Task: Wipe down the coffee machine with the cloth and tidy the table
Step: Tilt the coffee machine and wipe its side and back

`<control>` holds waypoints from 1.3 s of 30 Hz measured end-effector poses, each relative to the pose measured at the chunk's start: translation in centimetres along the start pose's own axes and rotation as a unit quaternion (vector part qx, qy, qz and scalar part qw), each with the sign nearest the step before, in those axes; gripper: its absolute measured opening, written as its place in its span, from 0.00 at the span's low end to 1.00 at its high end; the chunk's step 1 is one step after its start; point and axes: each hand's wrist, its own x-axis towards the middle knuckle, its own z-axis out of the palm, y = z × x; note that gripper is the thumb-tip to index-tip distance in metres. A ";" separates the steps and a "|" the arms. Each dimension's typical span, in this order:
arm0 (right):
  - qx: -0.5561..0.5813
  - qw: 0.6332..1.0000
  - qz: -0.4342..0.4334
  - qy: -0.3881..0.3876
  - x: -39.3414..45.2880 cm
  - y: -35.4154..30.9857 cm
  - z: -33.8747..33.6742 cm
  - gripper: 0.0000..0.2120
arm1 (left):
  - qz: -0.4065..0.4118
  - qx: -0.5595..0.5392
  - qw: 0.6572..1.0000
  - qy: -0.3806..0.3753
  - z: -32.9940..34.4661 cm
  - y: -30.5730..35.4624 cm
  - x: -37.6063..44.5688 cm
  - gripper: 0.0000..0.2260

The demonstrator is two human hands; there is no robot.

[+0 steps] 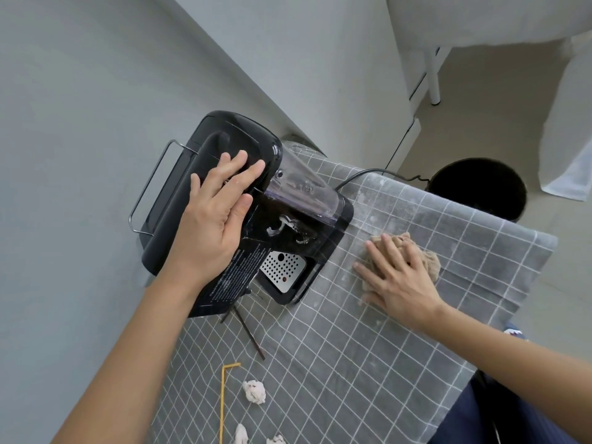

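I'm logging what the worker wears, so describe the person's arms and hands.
Both forearms are bare, with no sleeves in view. The left hand and right hand have no gloves, rings, watch or wristband visible. The fingernails look short and unpainted.

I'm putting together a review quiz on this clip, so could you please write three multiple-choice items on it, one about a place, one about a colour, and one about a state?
1. Where does the crumpled beige cloth lie?
A. on the grey checked tablecloth, right of the black coffee machine
B. on top of the machine
C. in the bin

2. What colour is the bent straw near the front edge?
A. blue
B. yellow
C. green

3. What is the left hand doing?
A. gripping the straw
B. hanging off the table
C. resting flat on the machine

Answers: 1 A, the right hand presses it onto the tablecloth; 2 B, it shows yellow; 3 C, fingers lie spread on the machine.
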 end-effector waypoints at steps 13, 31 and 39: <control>0.763 0.515 0.344 0.184 10.1 -8.5 -7.5 0.34 | -0.005 -0.008 1.000 -0.006 0.0 0.0 0.0 0.19; 0.724 0.521 0.362 0.272 10.9 -17.8 -16.3 0.32 | -0.022 -0.096 0.995 -0.011 -0.4 0.2 -0.2 0.31; 0.902 0.252 0.245 0.251 5.1 -13.3 -16.4 0.16 | -0.025 -0.099 0.995 -0.017 -0.4 0.1 -0.3 0.33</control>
